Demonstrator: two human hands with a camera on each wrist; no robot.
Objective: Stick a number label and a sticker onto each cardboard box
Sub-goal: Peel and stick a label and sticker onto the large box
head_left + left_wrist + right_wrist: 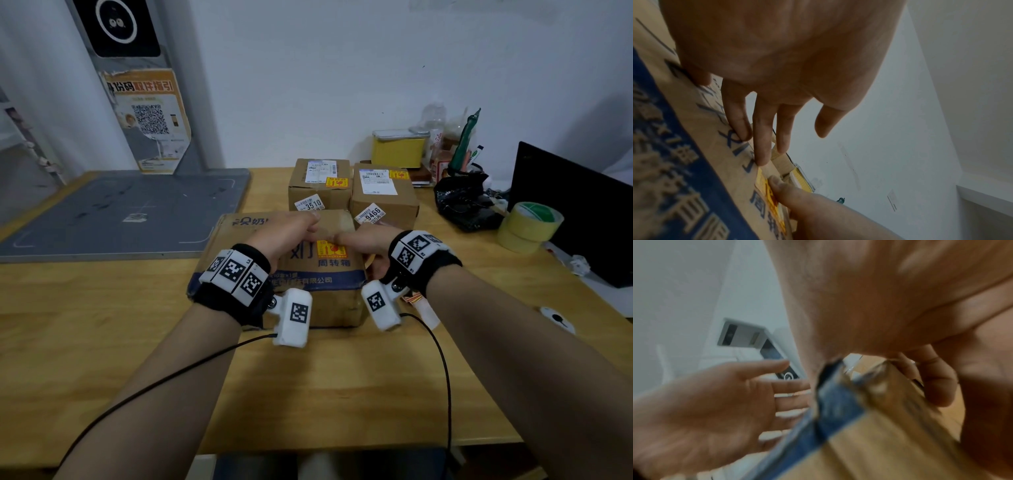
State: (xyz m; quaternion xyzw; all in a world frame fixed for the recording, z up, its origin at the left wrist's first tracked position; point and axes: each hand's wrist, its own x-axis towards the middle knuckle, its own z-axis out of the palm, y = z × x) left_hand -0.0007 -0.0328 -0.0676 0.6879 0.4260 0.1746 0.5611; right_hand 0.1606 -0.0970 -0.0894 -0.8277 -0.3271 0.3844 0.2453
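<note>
A large cardboard box (318, 308) with blue print stands in front of me on the wooden table (102, 325). A yellow-orange sticker (331, 250) lies on its top. My left hand (291, 228) rests flat on the box top (694, 146), fingers straight. My right hand (366, 240) presses its thumb (781, 186) on the sticker (762, 179), while its fingers (931, 378) curl round the right edge of the box (869, 443). Behind stand two smaller boxes (318, 192) (383, 195), with number labels 3510 (310, 204) and 9466 (370, 214) and yellow stickers on top.
A grey mat (130, 212) lies at the left. On the right are stacked tape rolls (529, 226), a black screen (575, 212), a black bag (466, 202) and a yellow container (399, 149). A strip of stickers (416, 298) lies under my right wrist.
</note>
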